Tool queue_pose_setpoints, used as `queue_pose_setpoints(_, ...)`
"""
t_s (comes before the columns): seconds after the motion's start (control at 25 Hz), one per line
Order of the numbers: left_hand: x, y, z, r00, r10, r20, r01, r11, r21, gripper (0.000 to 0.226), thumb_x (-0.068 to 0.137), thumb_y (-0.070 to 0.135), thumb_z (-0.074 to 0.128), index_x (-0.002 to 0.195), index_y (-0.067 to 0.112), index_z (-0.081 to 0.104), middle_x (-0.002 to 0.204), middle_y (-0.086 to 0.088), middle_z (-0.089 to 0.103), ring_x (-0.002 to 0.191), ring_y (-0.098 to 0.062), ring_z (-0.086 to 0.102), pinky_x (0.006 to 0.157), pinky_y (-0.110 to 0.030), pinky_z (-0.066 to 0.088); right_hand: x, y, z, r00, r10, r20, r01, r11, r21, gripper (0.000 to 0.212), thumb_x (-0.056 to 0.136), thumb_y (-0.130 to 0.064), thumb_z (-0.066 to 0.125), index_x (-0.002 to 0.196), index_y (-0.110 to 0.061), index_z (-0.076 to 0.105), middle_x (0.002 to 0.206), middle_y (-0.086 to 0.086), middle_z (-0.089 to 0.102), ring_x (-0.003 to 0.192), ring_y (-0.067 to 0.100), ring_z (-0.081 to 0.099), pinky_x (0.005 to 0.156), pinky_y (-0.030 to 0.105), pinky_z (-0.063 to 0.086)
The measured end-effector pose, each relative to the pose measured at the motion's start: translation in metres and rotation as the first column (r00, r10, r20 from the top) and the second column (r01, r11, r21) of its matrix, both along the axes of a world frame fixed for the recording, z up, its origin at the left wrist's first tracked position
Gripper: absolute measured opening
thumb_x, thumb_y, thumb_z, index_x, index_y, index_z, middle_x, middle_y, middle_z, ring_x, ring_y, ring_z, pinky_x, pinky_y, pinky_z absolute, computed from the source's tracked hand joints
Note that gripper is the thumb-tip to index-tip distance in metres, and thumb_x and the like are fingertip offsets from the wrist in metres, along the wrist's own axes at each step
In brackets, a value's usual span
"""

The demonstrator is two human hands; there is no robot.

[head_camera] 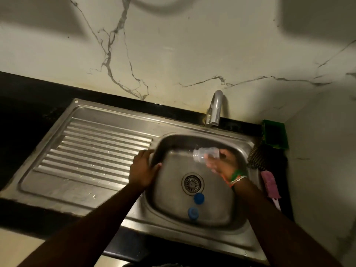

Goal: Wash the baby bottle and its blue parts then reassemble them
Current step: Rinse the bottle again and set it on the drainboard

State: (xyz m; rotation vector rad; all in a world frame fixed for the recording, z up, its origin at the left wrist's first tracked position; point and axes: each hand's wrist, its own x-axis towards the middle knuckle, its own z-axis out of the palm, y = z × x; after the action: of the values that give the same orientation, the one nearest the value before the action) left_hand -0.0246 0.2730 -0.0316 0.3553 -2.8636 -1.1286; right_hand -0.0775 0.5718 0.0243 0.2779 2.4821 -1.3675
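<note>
Nearest, at the bottom of the frame, two bare forearms reach up toward a steel sink [238, 224] set in a dark bench [28, 89]. In the lower middle of the basin lie the two blue parts, a round cap [199, 198] just below the drain [192, 183] and a second blue piece [193, 212] below that; both look like smooth moulded plastic, apart from each other and untouched by either hand. Left of centre, the left hand [143, 170] rests with relaxed fingers draped over the basin's left rim, holding nothing. Right of centre, the right hand [221, 163] has its grip closed round the bottle [206, 155], a clear, ribbed plastic cylinder with a threaded neck, tipped so its open mouth points left and slightly down over the basin; motion blur softens it. I judge the step to be rinsing or emptying the bottle, with the blue parts not yet reassembled. The next move likely calls for setting the wet, slippery bottle aside securely, then picking up a blue piece. Further right sit a pink brush [270, 186], a dark bristly scrubber [257, 158] and a green holder [275, 134]. Beyond, a curved metal tap [214, 108] stands before a veined marble wall [173, 54]; no water stream is visible. Left of the basin, the ribbed drainboard [92, 151] glistens with droplets.
</note>
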Motion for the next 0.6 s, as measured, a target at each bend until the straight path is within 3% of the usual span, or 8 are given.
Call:
queue_pose_setpoints(0.08, 0.029, -0.054, -0.020, 0.997, 0.045, 0.067, -0.030, 0.975, -0.219, 0.072, 0.079, 0.056, 0.067, 0.141, 0.020, 0.055, 0.147, -0.009, 0.053, 0.133, -0.036, 0.051, 0.103, -0.049, 0.047, 0.013, -0.015, -0.018, 0.992, -0.067, -0.111, 0.095, 0.956, 0.278, 0.051, 0.070, -0.018, 0.084, 0.113, -0.024, 0.059, 0.105, 0.006, 0.066, 0.096, 0.030, 0.065, 0.079, 0.037, 0.055)
queue_pose_setpoints(0.12, 0.042, -0.081, -0.027, 0.993, 0.092, 0.079, -0.067, 0.958, -0.279, 0.076, 0.081, 0.055, 0.067, 0.145, 0.019, 0.051, 0.153, -0.010, 0.049, 0.140, -0.036, 0.046, 0.108, -0.051, 0.043, 0.016, -0.029, -0.020, 0.984, -0.018, -0.179, 0.079, 0.939, 0.335, 0.050, 0.072, -0.018, 0.082, 0.113, -0.029, 0.056, 0.107, 0.003, 0.065, 0.099, 0.030, 0.064, 0.082, 0.039, 0.055)
queue_pose_setpoints(0.28, 0.093, -0.171, -0.028, 0.973, 0.192, 0.129, -0.127, 0.909, -0.397, 0.080, 0.094, 0.060, 0.053, 0.161, 0.026, 0.027, 0.170, -0.002, 0.024, 0.156, -0.028, 0.019, 0.123, -0.050, 0.019, 0.002, -0.135, -0.014, 0.950, 0.187, -0.251, -0.162, 0.980, 0.117, 0.061, 0.067, -0.027, 0.089, 0.115, -0.032, 0.052, 0.107, -0.003, 0.065, 0.098, 0.020, 0.064, 0.085, 0.041, 0.056)
queue_pose_setpoints(0.4, 0.113, -0.206, -0.026, 0.966, 0.169, 0.196, -0.079, 0.914, -0.398, 0.079, 0.095, 0.071, 0.038, 0.163, 0.038, 0.014, 0.173, 0.004, 0.006, 0.159, -0.024, 0.003, 0.125, -0.052, 0.012, -0.015, -0.245, -0.012, 0.884, 0.383, -0.266, -0.386, 0.922, 0.045, 0.066, 0.066, -0.020, 0.091, 0.118, -0.029, 0.051, 0.113, -0.002, 0.062, 0.105, 0.021, 0.063, 0.089, 0.048, 0.057)
queue_pose_setpoints(0.6, 0.116, -0.217, -0.033, 0.952, 0.189, 0.242, -0.079, 0.912, -0.402, 0.079, 0.094, 0.082, 0.019, 0.162, 0.045, 0.000, 0.171, 0.009, -0.008, 0.158, -0.021, -0.011, 0.127, -0.053, 0.004, -0.022, -0.409, -0.001, 0.676, 0.675, -0.295, -0.628, 0.738, 0.249, 0.075, 0.071, -0.020, 0.088, 0.131, -0.031, 0.045, 0.128, 0.001, 0.058, 0.118, 0.024, 0.058, 0.091, 0.045, 0.057)
